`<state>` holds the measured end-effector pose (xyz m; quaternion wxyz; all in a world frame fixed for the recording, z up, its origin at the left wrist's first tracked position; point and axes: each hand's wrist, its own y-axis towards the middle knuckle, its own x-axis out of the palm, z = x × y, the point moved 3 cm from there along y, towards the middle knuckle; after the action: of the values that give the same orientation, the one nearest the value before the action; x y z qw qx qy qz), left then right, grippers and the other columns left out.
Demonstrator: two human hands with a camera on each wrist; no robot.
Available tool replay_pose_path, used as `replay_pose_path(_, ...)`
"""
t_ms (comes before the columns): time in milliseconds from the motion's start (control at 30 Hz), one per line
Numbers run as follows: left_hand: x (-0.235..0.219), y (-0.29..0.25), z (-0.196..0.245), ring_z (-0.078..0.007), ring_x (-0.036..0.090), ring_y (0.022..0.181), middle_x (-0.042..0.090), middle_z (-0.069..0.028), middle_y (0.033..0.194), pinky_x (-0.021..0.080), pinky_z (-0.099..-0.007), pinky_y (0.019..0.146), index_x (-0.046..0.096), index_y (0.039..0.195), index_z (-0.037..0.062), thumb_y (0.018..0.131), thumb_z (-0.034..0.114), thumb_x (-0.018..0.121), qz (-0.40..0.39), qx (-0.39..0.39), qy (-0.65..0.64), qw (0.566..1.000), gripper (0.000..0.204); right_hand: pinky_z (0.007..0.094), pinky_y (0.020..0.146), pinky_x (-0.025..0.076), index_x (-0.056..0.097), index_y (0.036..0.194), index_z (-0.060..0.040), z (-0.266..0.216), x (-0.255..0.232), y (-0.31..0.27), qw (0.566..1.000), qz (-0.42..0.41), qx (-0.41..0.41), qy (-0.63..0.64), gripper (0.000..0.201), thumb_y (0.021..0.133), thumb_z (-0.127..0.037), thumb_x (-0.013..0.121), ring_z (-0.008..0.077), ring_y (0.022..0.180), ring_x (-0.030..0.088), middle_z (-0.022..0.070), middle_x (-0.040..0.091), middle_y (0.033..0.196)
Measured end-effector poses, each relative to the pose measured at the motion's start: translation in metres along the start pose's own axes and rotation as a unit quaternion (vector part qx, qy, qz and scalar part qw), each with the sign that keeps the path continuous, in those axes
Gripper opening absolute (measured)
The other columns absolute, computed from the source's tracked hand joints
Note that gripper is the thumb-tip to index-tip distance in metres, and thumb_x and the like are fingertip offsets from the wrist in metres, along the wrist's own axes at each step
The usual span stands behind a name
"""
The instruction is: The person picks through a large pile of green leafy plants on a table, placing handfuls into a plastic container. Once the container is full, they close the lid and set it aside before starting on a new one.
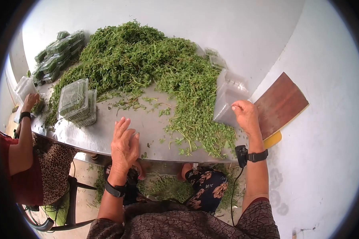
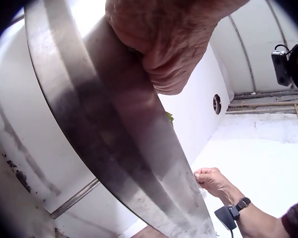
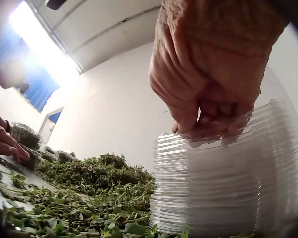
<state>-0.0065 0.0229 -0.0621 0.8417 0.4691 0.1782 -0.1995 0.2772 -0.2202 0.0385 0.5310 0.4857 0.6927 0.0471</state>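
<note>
At the right of the head view my right hand [image 1: 248, 116] pinches the edge of the top clear plastic container, its fingers curled. Nested containers [image 3: 218, 186] form a tall stack under those fingertips in the right wrist view. My left hand [image 1: 123, 145] hovers near the table's front edge with fingers loosely extended, holding nothing. A large heap of leafy green stems [image 1: 143, 59] spreads over the metal table [image 1: 107, 137], reaching up to the container stack. Left of my left hand sit closed clear clamshell boxes [image 1: 76, 101] with greens inside.
Filled clamshell boxes [image 1: 58, 55] are piled at the back left. Another person's hand [image 1: 30, 101] works beside a clear container [image 1: 24, 88] there. A reddish-brown board [image 1: 281, 105] leans on the wall at right. Stray greens [image 1: 167, 187] lie on the floor.
</note>
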Motion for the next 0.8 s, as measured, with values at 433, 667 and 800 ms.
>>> replay_pose_path(433, 0.002, 0.0, 0.001, -0.0401, 0.051, 0.124, 0.06, -0.0221, 0.12, 0.035, -0.0536, 0.11, 0.062, 0.089, -0.0027, 0.077, -0.001, 0.065, 0.009, 0.023, 0.011, 1.0, 0.012, 0.0379, 0.072, 0.049, 0.067, 0.086, -0.0046, -0.005, -0.011, 0.01, 0.999, 0.007, -0.047, -0.009, 0.008, 0.08, -0.01, 0.066, 0.0298, 0.079, 0.063, 0.0129, 0.065, 0.079)
replay_pose_path(667, 0.001, 0.001, 0.003, -0.0408, 0.051, 0.123, 0.061, -0.0226, 0.117, 0.035, -0.0536, 0.11, 0.063, 0.087, -0.0028, 0.077, -0.001, 0.065, 0.005, 0.019, 0.012, 1.0, 0.01, 0.0379, 0.071, 0.049, 0.068, 0.084, -0.0056, -0.009, -0.017, 0.017, 0.996, 0.024, -0.09, 0.008, 0.006, 0.079, -0.008, 0.066, 0.0291, 0.08, 0.062, 0.0101, 0.065, 0.078)
replay_pose_path(800, 0.0, 0.001, 0.003, -0.0408, 0.051, 0.123, 0.061, -0.023, 0.117, 0.035, -0.0529, 0.11, 0.063, 0.086, -0.0034, 0.076, -0.001, 0.065, 0.004, 0.015, 0.01, 1.0, 0.01, 0.0386, 0.071, 0.049, 0.069, 0.083, -0.0063, -0.01, -0.012, 0.015, 0.987, -0.033, -0.144, -0.058, 0.006, 0.078, -0.009, 0.068, 0.0289, 0.079, 0.061, 0.0087, 0.066, 0.078)
